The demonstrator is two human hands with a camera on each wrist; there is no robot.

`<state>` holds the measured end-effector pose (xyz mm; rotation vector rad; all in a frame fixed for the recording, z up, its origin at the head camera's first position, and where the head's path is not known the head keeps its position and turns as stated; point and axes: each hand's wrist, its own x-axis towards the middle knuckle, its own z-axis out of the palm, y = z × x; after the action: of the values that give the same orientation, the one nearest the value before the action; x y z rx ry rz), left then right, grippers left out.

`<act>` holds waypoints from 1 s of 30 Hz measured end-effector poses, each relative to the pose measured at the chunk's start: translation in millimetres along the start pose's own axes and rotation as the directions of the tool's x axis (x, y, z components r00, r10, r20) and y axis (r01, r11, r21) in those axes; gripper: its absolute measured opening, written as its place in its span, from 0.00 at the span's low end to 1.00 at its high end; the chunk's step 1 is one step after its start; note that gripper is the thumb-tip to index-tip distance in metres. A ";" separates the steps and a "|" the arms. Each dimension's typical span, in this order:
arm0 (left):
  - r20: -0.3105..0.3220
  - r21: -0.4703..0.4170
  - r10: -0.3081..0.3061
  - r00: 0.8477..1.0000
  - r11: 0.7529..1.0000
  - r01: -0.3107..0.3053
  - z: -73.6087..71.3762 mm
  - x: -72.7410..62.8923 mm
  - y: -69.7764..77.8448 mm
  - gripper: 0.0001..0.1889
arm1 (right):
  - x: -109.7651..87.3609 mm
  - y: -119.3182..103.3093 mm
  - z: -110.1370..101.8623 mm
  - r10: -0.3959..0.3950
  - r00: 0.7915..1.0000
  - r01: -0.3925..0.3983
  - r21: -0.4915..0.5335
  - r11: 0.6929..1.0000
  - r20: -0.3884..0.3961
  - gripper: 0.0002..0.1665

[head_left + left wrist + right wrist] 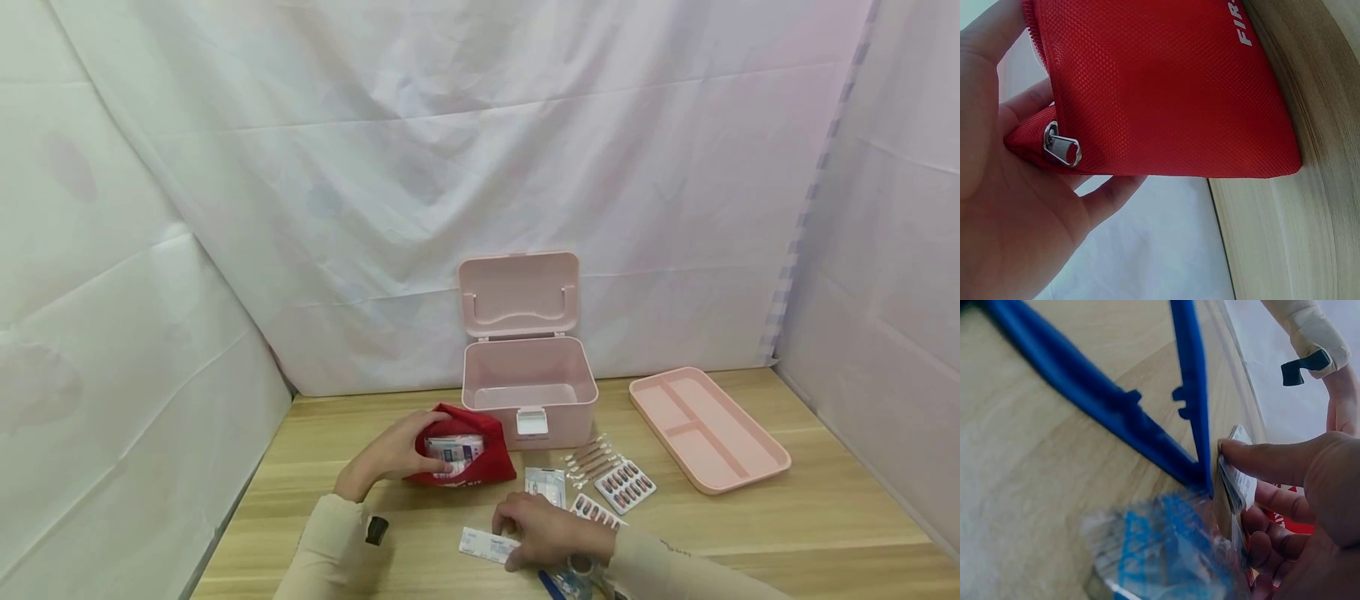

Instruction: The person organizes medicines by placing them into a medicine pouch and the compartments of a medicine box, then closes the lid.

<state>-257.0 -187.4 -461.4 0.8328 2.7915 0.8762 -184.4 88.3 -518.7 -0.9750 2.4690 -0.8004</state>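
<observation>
My left hand (392,451) grips the rim of a red zippered pouch (493,440) and holds its mouth open. White packets (459,447) show inside it. In the left wrist view, the pouch's metal zipper pull (1063,149) lies near my palm. My right hand (543,531) is low over the table, pinching thin white printed packets (480,545) between thumb and fingers. Close to that hand are blue plastic tweezers (1192,369) and a clear wrapper with blue print (1166,544). Part of the packets is hidden behind my fingers.
Behind the pouch stands a pink box (558,425) with its lid raised. To the right lies a pink divided tray (723,433). Capsule blister packs (626,487), cotton swabs (588,460) and another white packet (546,483) lie between them and my right hand.
</observation>
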 end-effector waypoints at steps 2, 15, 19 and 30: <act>0.001 -0.001 -0.006 1.000 1.000 0.006 0.4 -0.4 0.3 0.39 | 0.1 -0.3 0.9 -0.006 1.000 0.006 -0.011 1.000 -0.005 0.18; -0.006 0.005 0.017 1.000 1.000 -0.017 0.3 -1.4 1.0 0.39 | 1.3 -1.3 6.2 -0.042 0.999 0.043 0.043 0.998 -0.014 0.17; -0.005 0.007 0.012 1.000 1.000 -0.012 0.8 -1.7 0.9 0.39 | 0.7 -0.7 7.1 -0.042 0.999 0.043 0.059 0.997 -0.015 0.15; -0.010 0.013 0.008 1.000 1.000 -0.007 0.6 -0.8 0.6 0.39 | 1.0 0.4 3.6 0.025 0.999 -0.028 0.122 0.992 0.023 0.10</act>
<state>-255.9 -187.2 -461.6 0.8436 2.8072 0.8674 -183.4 86.5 -521.8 -0.9004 2.3786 -0.9162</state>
